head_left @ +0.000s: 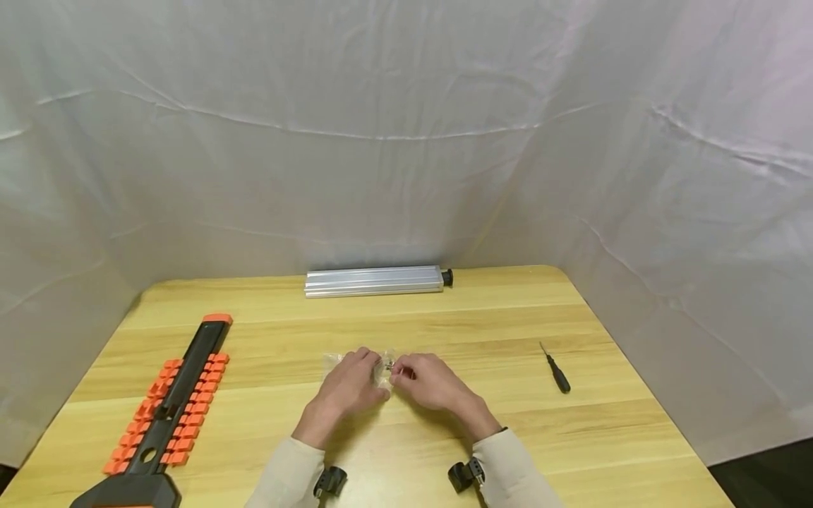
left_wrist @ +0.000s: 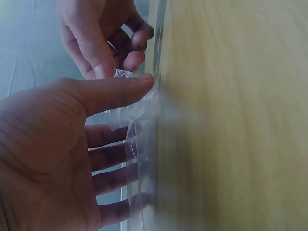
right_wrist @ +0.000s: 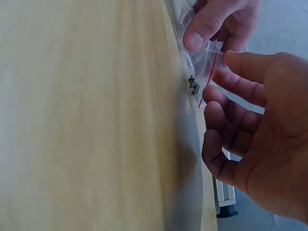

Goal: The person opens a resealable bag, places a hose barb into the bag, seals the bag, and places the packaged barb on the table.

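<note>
A small clear zip bag with a red line along its mouth lies at the middle of the table. Several small dark pieces that look like screws show through its plastic in the right wrist view. My left hand holds the bag from the left, thumb across the plastic and fingers spread beneath it. At the bag's mouth, my right hand pinches the edge between thumb and index finger, its other fingers curled. Part of the bag is hidden by my left hand in the head view.
A black screwdriver lies on the wooden table to the right. Along the back edge is a silver aluminium profile with a black end knob. To the left lies a long black rack with rows of orange clips.
</note>
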Demonstrator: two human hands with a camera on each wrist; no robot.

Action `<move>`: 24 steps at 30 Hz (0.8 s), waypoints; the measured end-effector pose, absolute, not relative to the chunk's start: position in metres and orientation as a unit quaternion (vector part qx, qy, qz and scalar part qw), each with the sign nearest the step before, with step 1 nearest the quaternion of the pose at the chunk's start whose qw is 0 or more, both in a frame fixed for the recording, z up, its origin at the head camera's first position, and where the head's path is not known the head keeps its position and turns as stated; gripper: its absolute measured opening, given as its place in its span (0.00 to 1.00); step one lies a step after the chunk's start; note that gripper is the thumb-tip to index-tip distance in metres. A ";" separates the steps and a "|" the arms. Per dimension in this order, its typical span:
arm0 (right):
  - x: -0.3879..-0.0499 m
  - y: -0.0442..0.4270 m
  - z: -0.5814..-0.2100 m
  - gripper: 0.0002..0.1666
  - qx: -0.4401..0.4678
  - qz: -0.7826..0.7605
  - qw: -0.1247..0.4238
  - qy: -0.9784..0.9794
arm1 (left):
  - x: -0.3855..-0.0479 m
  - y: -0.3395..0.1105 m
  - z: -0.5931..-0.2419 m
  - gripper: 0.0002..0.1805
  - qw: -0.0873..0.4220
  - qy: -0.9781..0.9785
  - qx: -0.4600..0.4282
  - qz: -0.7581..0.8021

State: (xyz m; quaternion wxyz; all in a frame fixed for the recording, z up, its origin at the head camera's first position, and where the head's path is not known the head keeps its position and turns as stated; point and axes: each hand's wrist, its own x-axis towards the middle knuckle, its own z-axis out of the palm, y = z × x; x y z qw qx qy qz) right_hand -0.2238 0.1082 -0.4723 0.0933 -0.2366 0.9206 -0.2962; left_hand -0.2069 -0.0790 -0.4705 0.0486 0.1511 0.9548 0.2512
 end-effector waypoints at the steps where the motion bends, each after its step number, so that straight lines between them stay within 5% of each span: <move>1: -0.223 0.108 -0.472 0.05 -0.237 -0.299 0.094 0.919 | -0.207 -0.079 -0.470 0.32 0.050 0.954 0.153 0.254; 14: -0.221 0.109 -0.476 0.07 -0.254 -0.306 0.088 0.913 | -0.212 -0.085 -0.469 0.30 0.081 0.935 0.150 0.312; 24: -0.218 0.107 -0.474 0.08 -0.254 -0.279 0.066 0.924 | -0.225 -0.125 -0.464 0.22 0.041 0.954 0.084 0.286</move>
